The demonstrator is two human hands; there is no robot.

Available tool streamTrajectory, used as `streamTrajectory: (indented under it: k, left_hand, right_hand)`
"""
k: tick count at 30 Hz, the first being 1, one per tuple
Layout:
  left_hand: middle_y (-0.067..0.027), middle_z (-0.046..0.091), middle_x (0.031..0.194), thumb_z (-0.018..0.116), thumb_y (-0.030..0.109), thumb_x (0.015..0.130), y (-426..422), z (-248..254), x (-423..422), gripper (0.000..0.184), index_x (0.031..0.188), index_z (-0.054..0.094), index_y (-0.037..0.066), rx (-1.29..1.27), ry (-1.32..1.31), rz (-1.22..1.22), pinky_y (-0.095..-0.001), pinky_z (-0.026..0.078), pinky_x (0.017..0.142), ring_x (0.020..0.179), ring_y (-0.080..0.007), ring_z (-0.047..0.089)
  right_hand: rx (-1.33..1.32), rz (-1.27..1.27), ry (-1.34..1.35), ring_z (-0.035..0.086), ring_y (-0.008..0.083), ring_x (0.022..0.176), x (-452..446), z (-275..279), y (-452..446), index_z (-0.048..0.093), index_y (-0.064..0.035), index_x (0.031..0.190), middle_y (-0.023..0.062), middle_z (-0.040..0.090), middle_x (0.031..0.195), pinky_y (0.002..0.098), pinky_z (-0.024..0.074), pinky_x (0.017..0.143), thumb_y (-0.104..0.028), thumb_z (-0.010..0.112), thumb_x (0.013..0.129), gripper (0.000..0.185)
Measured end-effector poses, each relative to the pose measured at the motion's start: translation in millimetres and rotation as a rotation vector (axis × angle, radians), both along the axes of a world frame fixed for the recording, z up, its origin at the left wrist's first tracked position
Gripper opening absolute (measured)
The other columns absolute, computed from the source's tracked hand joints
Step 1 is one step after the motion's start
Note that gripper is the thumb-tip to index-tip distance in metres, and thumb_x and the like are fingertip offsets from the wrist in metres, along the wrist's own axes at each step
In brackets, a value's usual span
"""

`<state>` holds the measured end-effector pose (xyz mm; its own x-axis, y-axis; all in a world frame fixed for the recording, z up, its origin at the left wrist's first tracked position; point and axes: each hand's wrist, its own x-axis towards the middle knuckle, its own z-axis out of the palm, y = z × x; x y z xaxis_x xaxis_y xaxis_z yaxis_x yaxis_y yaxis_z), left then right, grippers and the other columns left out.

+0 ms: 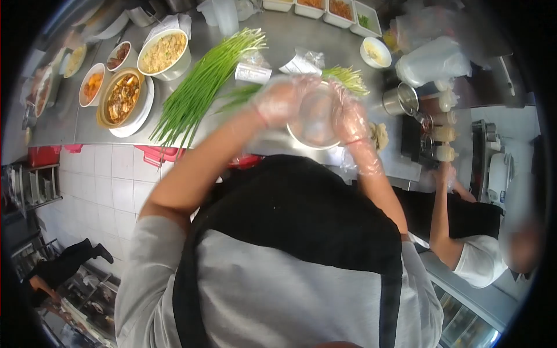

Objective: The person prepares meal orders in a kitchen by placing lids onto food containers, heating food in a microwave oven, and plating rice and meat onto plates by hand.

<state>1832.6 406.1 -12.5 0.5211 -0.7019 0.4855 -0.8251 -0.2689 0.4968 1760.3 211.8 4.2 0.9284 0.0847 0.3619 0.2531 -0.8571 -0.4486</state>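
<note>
My left hand point(277, 103), in a clear plastic glove and smeared by motion, is at the left rim of a white-rimmed round container point(316, 124). On the opposite side of it, my right hand point(351, 119), also gloved, grips the rim. A see-through cover or film appears to lie over the container's top; blur hides its contents. Left of my hands, a long bunch of green chives point(203, 87) lies across the steel counter. Pale stem ends of another bunch point(351, 78) show just beyond my right hand. A printed label point(253, 73) on clear plastic lies between the bunches.
At left stand a clay pot of tofu point(122, 100) on a white plate, a tub of rice point(165, 53) and small bowls. Several food trays point(339, 11) line the back. A metal pot point(400, 100) and sauce bottles point(445, 134) are at right, near a co-worker point(481, 255).
</note>
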Motion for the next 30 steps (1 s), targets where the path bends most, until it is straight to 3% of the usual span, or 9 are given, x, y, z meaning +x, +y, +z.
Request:
streamTrajectory:
  k: [4, 8, 11, 14, 16, 18, 22, 24, 30]
  left_hand:
    - [-0.0135, 0.063, 0.116, 0.051, 0.01, 0.085, -16, 16, 26, 0.047, 0.132, 0.052, 0.015, 0.139, 0.32, -0.131, -0.0353, 0.048, 0.09, 0.106, -0.0278, 0.061]
    - [-0.0157, 0.066, 0.095, 0.049, 0.011, 0.087, -24, 30, -1, 0.027, 0.112, 0.059, 0.011, 0.321, 0.219, 0.226, -0.0388, 0.049, 0.08, 0.091, -0.0291, 0.064]
    - [-0.0145, 0.065, 0.085, 0.05, 0.009, 0.086, -22, 1, -18, 0.021, 0.105, 0.057, 0.009, -0.161, 0.059, 0.536, -0.0421, 0.049, 0.074, 0.079, -0.0325, 0.063]
    - [-0.0143, 0.064, 0.085, 0.049, 0.009, 0.086, -23, -6, -44, 0.024, 0.11, 0.055, 0.009, -0.281, 0.398, 0.669, -0.0439, 0.049, 0.076, 0.078, -0.0345, 0.062]
    - [-0.0139, 0.064, 0.084, 0.051, 0.011, 0.087, -17, -6, -51, 0.025, 0.112, 0.056, 0.008, -0.236, 0.266, 0.618, -0.041, 0.048, 0.075, 0.08, -0.0322, 0.061]
    - [-0.0133, 0.064, 0.083, 0.05, 0.011, 0.088, -10, 0, -48, 0.024, 0.111, 0.057, 0.007, -0.123, 0.041, 0.536, -0.039, 0.048, 0.074, 0.078, -0.0295, 0.061]
    - [-0.0149, 0.065, 0.085, 0.049, 0.013, 0.088, -13, -21, -2, 0.021, 0.104, 0.062, 0.008, -0.212, 0.55, -0.157, -0.0411, 0.049, 0.074, 0.08, -0.0313, 0.063]
    - [-0.0166, 0.065, 0.09, 0.049, 0.014, 0.087, -17, 14, -2, 0.021, 0.101, 0.064, 0.008, 0.148, 0.442, -0.072, -0.0425, 0.049, 0.077, 0.085, -0.0322, 0.063]
    - [-0.0172, 0.066, 0.097, 0.053, 0.014, 0.084, -15, 22, -34, 0.024, 0.104, 0.064, 0.008, 0.09, 0.247, 0.326, -0.0426, 0.05, 0.079, 0.089, -0.0342, 0.063]
  right_hand:
    - [0.027, 0.065, -0.005, 0.061, 0.0402, 0.088, 5, 5, -5, 0.059, -0.0056, 0.118, 0.0228, 0.064, 0.094, 0.0465, 0.0482, 0.076, -0.006, 0.05, 0.082, 0.037]
    - [0.057, -0.094, 0.077, 0.061, 0.0413, 0.089, -11, 15, -6, 0.056, -0.0036, 0.116, 0.0254, 0.063, 0.095, 0.0463, 0.0476, 0.078, -0.013, 0.049, 0.088, 0.03]
    - [0.265, -0.214, 0.114, 0.061, 0.0382, 0.095, -42, 2, -3, 0.054, -0.0028, 0.118, 0.024, 0.063, 0.1, 0.0432, 0.0469, 0.083, -0.017, 0.048, 0.092, 0.03]
    - [0.593, -0.304, 0.137, 0.058, 0.0305, 0.106, -73, 5, 21, 0.052, -0.0029, 0.124, 0.0189, 0.061, 0.11, 0.0373, 0.043, 0.092, -0.018, 0.046, 0.094, 0.034]
    - [0.677, -0.351, 0.165, 0.056, 0.0292, 0.11, -80, 2, 25, 0.051, -0.0028, 0.126, 0.0181, 0.06, 0.114, 0.0362, 0.0413, 0.095, -0.017, 0.046, 0.093, 0.036]
    - [0.561, -0.205, 0.123, 0.056, 0.0304, 0.112, -70, -3, 6, 0.054, -0.0022, 0.124, 0.0186, 0.06, 0.117, 0.0374, 0.0407, 0.097, -0.015, 0.047, 0.092, 0.035]
    - [0.381, 0.046, 0.168, 0.057, 0.0366, 0.107, -41, 3, -11, 0.057, -0.0014, 0.118, 0.0218, 0.061, 0.113, 0.0401, 0.0433, 0.094, -0.012, 0.047, 0.089, 0.033]
    - [0.269, 0.006, 0.299, 0.057, 0.0402, 0.104, -29, 27, -1, 0.058, -0.0008, 0.116, 0.0237, 0.061, 0.11, 0.0416, 0.045, 0.091, -0.014, 0.048, 0.088, 0.032]
    - [-0.076, -0.259, -0.165, 0.06, 0.0382, 0.082, -57, 15, 0, 0.062, -0.0008, 0.104, 0.0213, 0.062, 0.087, 0.0461, 0.0482, 0.075, -0.008, 0.057, 0.082, 0.024]
